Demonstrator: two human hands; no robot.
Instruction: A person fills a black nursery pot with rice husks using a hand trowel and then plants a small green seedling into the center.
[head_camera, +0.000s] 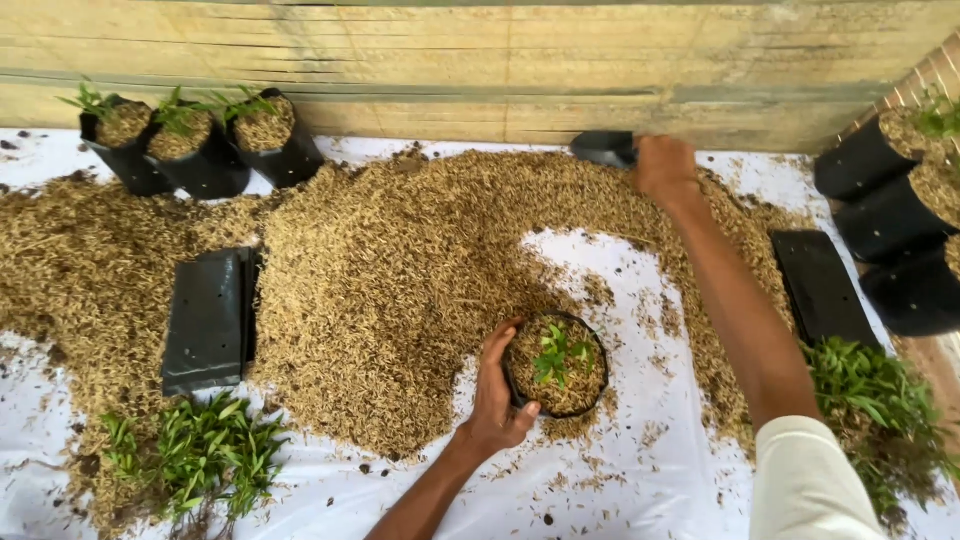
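Note:
My left hand (494, 397) cups the left side of a small black nursery bag (557, 366) filled with rice husk, with a green seedling standing in its middle. The bag sits upright on the white sheet (640, 470). My right hand (664, 165) reaches far across the big husk pile (400, 260) and grips a black scoop (604, 148) at the pile's back edge, near the wooden wall.
Three filled bags with seedlings (195, 140) stand at the back left, and more black bags (890, 230) lie at the right. Flat stacks of empty black bags (208, 320) (822, 285) lie on both sides. Loose seedling bundles (195, 455) (880, 400) lie near the front.

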